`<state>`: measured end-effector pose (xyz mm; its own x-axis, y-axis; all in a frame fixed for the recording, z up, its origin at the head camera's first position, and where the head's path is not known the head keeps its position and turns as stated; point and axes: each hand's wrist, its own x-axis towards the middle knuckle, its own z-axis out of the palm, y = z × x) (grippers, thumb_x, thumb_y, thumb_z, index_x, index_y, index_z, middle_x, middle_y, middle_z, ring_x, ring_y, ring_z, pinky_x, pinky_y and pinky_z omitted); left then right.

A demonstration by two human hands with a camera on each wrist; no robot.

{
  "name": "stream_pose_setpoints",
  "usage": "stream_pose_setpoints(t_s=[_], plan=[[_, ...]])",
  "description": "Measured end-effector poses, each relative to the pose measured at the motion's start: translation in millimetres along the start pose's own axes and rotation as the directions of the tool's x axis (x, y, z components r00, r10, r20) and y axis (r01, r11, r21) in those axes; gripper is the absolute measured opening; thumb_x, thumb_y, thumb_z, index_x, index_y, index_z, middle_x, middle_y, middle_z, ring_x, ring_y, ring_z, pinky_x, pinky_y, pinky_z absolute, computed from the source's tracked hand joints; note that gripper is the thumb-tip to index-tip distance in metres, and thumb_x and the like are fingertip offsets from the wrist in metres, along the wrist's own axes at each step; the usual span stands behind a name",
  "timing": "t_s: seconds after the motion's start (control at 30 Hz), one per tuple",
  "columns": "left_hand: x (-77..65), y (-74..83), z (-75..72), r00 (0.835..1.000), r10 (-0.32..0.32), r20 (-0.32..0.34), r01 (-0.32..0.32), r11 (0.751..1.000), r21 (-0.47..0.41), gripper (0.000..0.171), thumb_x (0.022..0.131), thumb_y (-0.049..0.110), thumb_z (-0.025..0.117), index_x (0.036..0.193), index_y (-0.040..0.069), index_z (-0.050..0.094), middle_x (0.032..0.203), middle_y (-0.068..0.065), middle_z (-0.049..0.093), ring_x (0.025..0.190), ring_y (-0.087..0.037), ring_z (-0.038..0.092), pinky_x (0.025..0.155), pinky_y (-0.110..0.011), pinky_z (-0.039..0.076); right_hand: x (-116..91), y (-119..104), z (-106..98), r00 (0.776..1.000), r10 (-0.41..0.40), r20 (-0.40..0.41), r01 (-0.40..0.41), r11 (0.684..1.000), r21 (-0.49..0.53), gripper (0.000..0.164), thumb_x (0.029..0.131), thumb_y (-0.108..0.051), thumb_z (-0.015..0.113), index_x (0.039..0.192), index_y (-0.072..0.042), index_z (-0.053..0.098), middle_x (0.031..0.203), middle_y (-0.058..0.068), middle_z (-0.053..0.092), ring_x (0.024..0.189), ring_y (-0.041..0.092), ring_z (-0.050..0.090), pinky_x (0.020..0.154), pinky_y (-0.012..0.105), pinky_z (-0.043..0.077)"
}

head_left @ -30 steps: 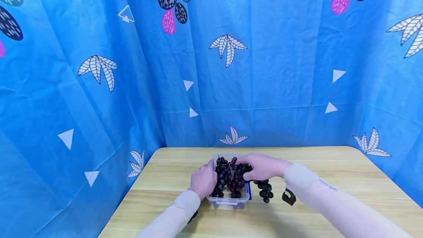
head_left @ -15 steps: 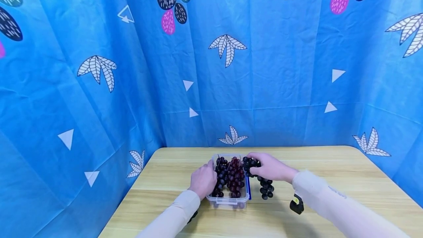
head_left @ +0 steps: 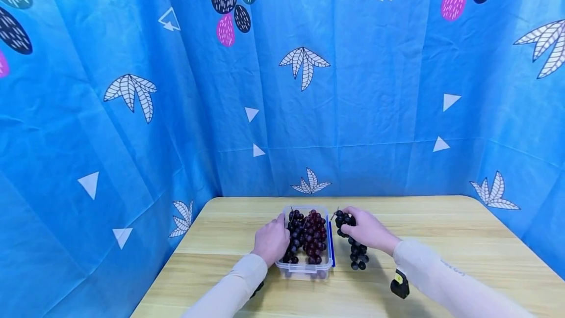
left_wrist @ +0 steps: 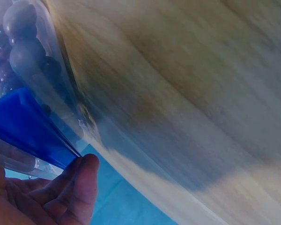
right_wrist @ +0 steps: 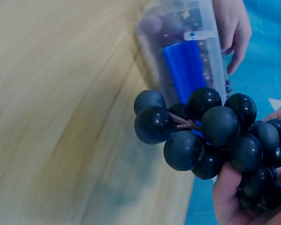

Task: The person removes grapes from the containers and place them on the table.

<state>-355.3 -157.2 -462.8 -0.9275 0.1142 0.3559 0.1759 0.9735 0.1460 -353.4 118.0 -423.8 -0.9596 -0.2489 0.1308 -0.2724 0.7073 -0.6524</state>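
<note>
A clear plastic food container (head_left: 304,268) with blue side clips stands on the table. Inside lie a dark bunch of grapes (head_left: 295,239) on the left and a reddish bunch of grapes (head_left: 314,242) on the right. My left hand (head_left: 271,240) grips the container's left side; in the left wrist view its fingertips (left_wrist: 86,171) meet a blue clip (left_wrist: 30,126). Just right of the container, my right hand (head_left: 368,229) holds a black bunch of grapes (right_wrist: 220,126), thumb and fingers around its upper part. The lower grapes of that bunch dangle below the hand.
The light wooden table (head_left: 212,239) has its back edge against a blue patterned curtain (head_left: 335,112). A blue clip (head_left: 332,244) sticks out on the container's right side. A dark object (head_left: 257,289) shows partly beside the left sleeve, and a black wrist device (head_left: 399,284) hangs under the right one.
My right hand has moved right with the black bunch of grapes, from over the container to beside it, uncovering the reddish bunch. The left hand and container have stayed put.
</note>
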Motion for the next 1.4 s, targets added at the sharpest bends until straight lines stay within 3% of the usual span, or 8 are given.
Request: stream_pose_setpoints(t_s=[0.07, 0.13, 0.3, 0.47, 0.77, 0.87, 1.03, 1.4], plan=[[-0.6, -0.2, 0.1, 1.0, -0.002, 0.004, 0.002, 1.0, -0.006, 0.052, 0.089, 0.025, 0.047, 0.137, 0.006, 0.042, 0.098, -0.009, 0.066, 0.064, -0.018, 0.057, 0.05, -0.031, 0.046, 0.9, 3.4, 2.9, 0.999, 0.03, 0.013, -0.03, 1.0, 0.006, 0.05, 0.083, -0.026, 0.062, 0.131, -0.016, 0.048, 0.059, -0.002, 0.05, 0.038, 0.01, 0.035, 0.051, 0.032, 0.042], [-1.3, -0.4, 0.5, 1.0, -0.004, 0.008, 0.004, 1.0, -0.012, 0.052, 0.089, 0.025, 0.047, 0.137, 0.006, 0.042, 0.097, -0.009, 0.065, 0.061, -0.016, 0.055, 0.049, -0.03, 0.045, 2.8, 6.4, 5.5, 0.999, 0.049, 0.019, -0.049, 0.999, 0.008, 0.051, 0.084, -0.026, 0.061, 0.131, -0.015, 0.048, 0.058, -0.002, 0.048, 0.04, 0.011, 0.037, 0.05, 0.032, 0.041], [-2.0, -1.4, 2.3, 1.0, -0.009, 0.009, 0.009, 1.0, -0.018, 0.053, 0.09, 0.025, 0.048, 0.138, 0.007, 0.041, 0.091, -0.007, 0.065, 0.055, -0.013, 0.049, 0.047, -0.027, 0.041, 10.1, 11.2, 9.6, 0.998, 0.057, -0.001, -0.057, 0.998, -0.01, 0.05, 0.084, -0.027, 0.06, 0.131, -0.011, 0.048, 0.092, 0.005, 0.062, 0.057, 0.014, 0.051, 0.062, 0.033, 0.043], [-2.1, -1.3, 2.5, 1.0, -0.007, 0.004, 0.007, 1.0, -0.02, 0.052, 0.09, 0.026, 0.047, 0.137, 0.007, 0.042, 0.091, -0.006, 0.065, 0.059, -0.014, 0.053, 0.049, -0.03, 0.044, 16.1, 13.9, 12.5, 0.998, 0.065, -0.002, -0.065, 0.998, -0.023, 0.051, 0.085, -0.026, 0.06, 0.131, -0.008, 0.048, 0.111, 0.013, 0.061, 0.071, 0.016, 0.055, 0.067, 0.036, 0.044], [-0.2, 1.5, 1.8, 1.0, -0.002, 0.009, 0.002, 1.0, -0.016, 0.052, 0.089, 0.026, 0.048, 0.138, 0.007, 0.042, 0.093, -0.006, 0.065, 0.058, -0.014, 0.053, 0.049, -0.029, 0.044, 27.0, 29.2, 21.1, 0.998, 0.07, -0.001, -0.07, 0.997, -0.024, 0.033, 0.086, -0.026, 0.061, 0.113, -0.009, 0.056, 0.109, 0.014, 0.062, 0.083, 0.02, 0.058, 0.076, 0.042, 0.047], [-0.2, 1.5, 1.5, 1.0, -0.003, 0.006, 0.003, 1.0, -0.021, 0.051, 0.089, 0.026, 0.048, 0.137, 0.007, 0.043, 0.094, -0.007, 0.066, 0.06, -0.015, 0.055, 0.05, -0.03, 0.045, 28.7, 33.0, 23.7, 0.997, 0.073, -0.011, -0.073, 0.997, -0.024, 0.031, 0.087, -0.026, 0.06, 0.113, -0.009, 0.056, 0.114, 0.017, 0.061, 0.093, 0.024, 0.058, 0.083, 0.046, 0.046], [0.2, 1.1, 0.8, 1.0, -0.01, 0.014, 0.011, 1.0, -0.019, 0.052, 0.09, 0.026, 0.047, 0.138, 0.007, 0.042, 0.096, -0.008, 0.066, 0.056, -0.013, 0.051, 0.046, -0.028, 0.042, 31.7, 36.3, 27.3, 0.997, 0.067, -0.034, -0.068, 0.997, -0.045, 0.03, 0.088, -0.026, 0.056, 0.111, -0.007, 0.057, 0.11, 0.015, 0.062, 0.093, 0.025, 0.058, 0.084, 0.046, 0.045], [-0.2, 0.2, -0.2, 1.0, -0.005, 0.007, 0.005, 0.999, -0.034, 0.051, 0.09, 0.026, 0.047, 0.138, 0.007, 0.042, 0.095, -0.009, 0.065, 0.057, -0.014, 0.052, 0.046, -0.028, 0.042, 23.0, 36.5, 27.6, 0.998, 0.057, -0.012, -0.058, 0.996, -0.07, 0.056, 0.088, -0.042, 0.056, 0.125, 0.0, 0.05, 0.119, 0.023, 0.057, 0.107, 0.036, 0.055, 0.091, 0.052, 0.042]])
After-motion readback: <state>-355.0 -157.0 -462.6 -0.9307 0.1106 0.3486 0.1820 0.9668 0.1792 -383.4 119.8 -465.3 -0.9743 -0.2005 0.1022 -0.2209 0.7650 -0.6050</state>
